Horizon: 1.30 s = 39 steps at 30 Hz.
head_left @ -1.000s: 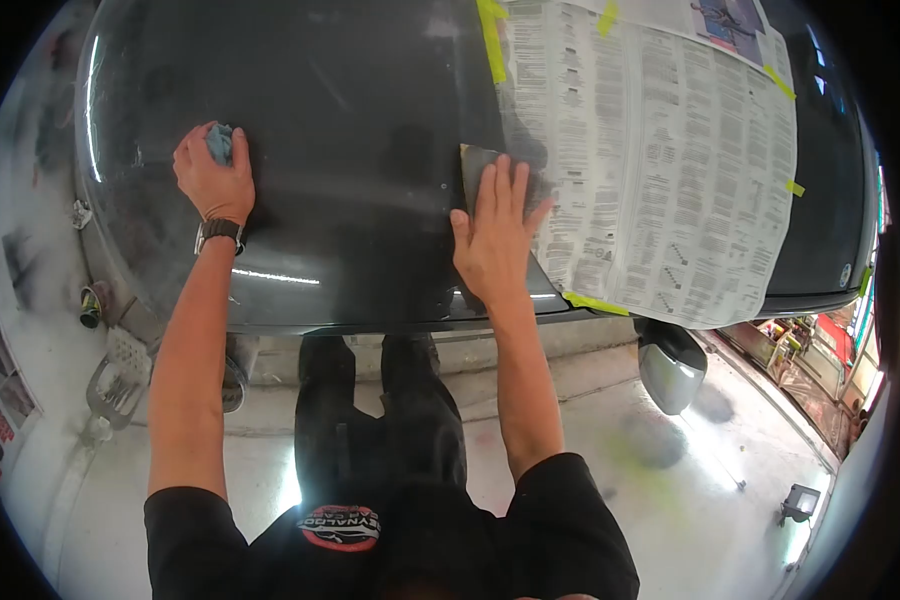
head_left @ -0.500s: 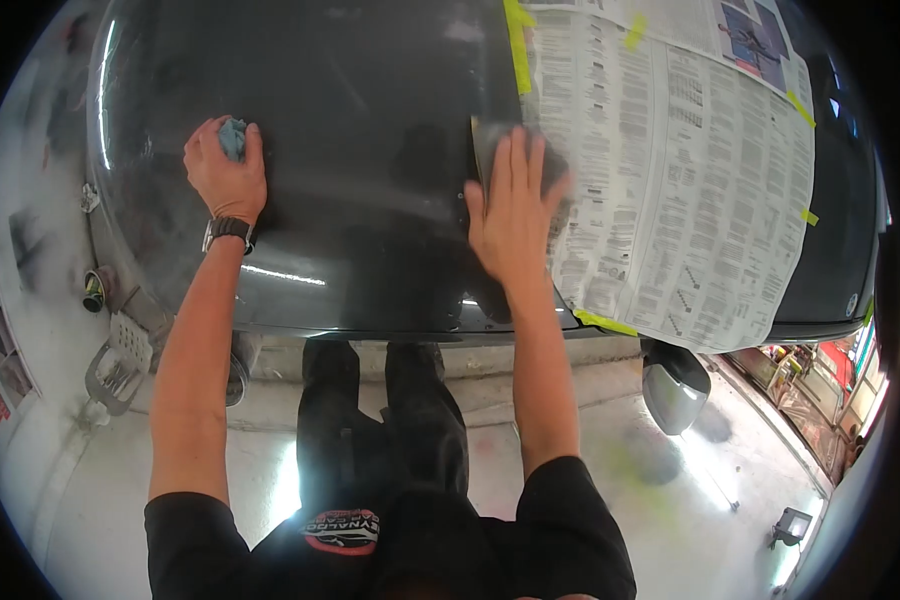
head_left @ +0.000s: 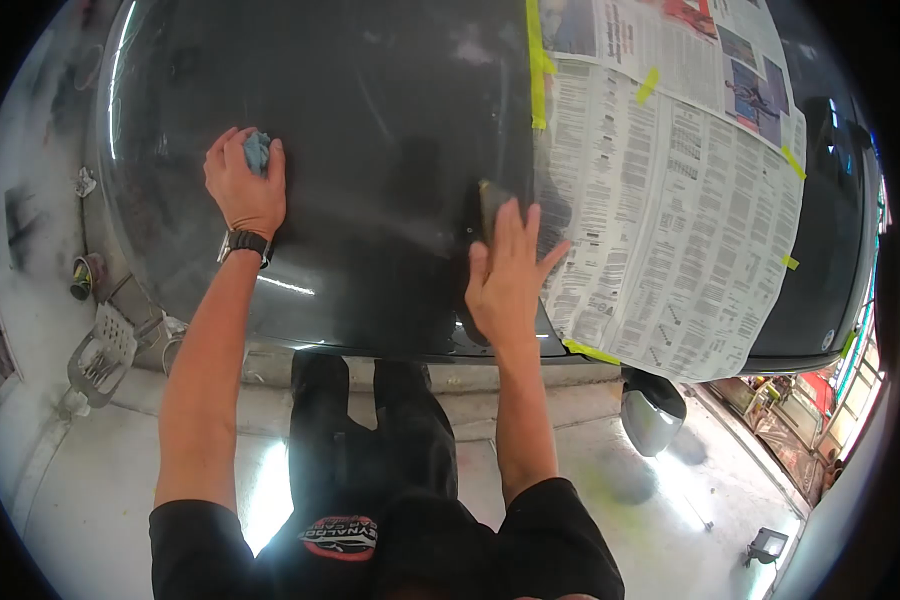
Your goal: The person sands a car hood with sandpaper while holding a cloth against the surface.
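Note:
My left hand (head_left: 247,190) is closed around a crumpled blue cloth (head_left: 256,153) and rests on the dark grey car panel (head_left: 370,130). The cloth shows between thumb and fingers. Farther right, my right hand (head_left: 510,280) presses on a flat grey-brown sanding pad (head_left: 492,205), its fingers stretched over it and the thumb at its left side. Most of the pad is hidden under the hand. It lies on the panel beside the taped edge of the newspaper (head_left: 660,210); the little finger reaches over that edge.
Yellow-green masking tape (head_left: 538,90) holds the newspaper along its left side. Below the panel's near edge, a side mirror (head_left: 653,412) sticks out. On the floor stand a grey plastic chair (head_left: 105,350), a can (head_left: 86,276) and a work lamp (head_left: 767,545).
My right hand has slid toward me along the newspaper's edge with the pad. My left hand keeps its hold on the cloth. The whole view has shifted slightly.

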### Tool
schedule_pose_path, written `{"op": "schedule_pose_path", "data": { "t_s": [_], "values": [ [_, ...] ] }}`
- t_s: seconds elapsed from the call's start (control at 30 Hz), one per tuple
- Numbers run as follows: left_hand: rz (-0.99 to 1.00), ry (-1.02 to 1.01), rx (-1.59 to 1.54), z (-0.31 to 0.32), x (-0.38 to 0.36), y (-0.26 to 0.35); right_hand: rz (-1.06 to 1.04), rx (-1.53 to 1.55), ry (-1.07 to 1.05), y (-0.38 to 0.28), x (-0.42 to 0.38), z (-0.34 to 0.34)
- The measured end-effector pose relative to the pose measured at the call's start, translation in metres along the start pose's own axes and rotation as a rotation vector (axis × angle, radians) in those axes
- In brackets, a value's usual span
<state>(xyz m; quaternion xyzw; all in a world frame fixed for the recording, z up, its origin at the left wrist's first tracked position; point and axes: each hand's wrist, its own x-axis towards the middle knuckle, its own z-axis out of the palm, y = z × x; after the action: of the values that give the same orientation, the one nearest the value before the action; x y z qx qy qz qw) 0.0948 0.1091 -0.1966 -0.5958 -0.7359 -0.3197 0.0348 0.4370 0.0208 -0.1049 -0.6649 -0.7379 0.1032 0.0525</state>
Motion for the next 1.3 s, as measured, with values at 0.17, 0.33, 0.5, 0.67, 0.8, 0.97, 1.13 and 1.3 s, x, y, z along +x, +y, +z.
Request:
{"op": "schedule_pose_path", "data": {
  "t_s": [0.17, 0.33, 0.5, 0.67, 0.8, 0.97, 1.13, 1.3],
  "values": [
    [-0.006, -0.002, -0.029, 0.0, 0.0, -0.001, 0.004, 0.038, 0.24, 0.016, 0.074, -0.034],
    [-0.008, -0.008, -0.017, -0.001, -0.001, -0.001, -0.071, -0.317, 0.199, 0.046, 0.125, -0.065],
    [0.001, 0.001, 0.01, -0.004, 0.001, 0.005, -0.266, -0.597, 0.095, 0.078, 0.139, -0.059],
    [-0.023, -0.006, 0.013, -0.004, 0.0, 0.006, -0.398, -0.676, 0.106, 0.088, 0.14, -0.064],
    [-0.017, -0.002, 0.028, -0.005, 0.001, 0.007, -0.474, -0.673, 0.102, 0.088, 0.142, -0.07],
    [-0.02, -0.012, 0.017, -0.005, 0.001, 0.006, -0.57, -0.705, 0.077, 0.089, 0.149, -0.074],
    [-0.031, -0.015, 0.026, -0.006, 0.001, 0.008, -0.59, -0.717, 0.032, 0.085, 0.144, -0.077],
    [-0.025, -0.005, 0.028, -0.004, 0.001, 0.006, -0.594, -0.758, -0.024, 0.08, 0.143, -0.077]
  ]
}}
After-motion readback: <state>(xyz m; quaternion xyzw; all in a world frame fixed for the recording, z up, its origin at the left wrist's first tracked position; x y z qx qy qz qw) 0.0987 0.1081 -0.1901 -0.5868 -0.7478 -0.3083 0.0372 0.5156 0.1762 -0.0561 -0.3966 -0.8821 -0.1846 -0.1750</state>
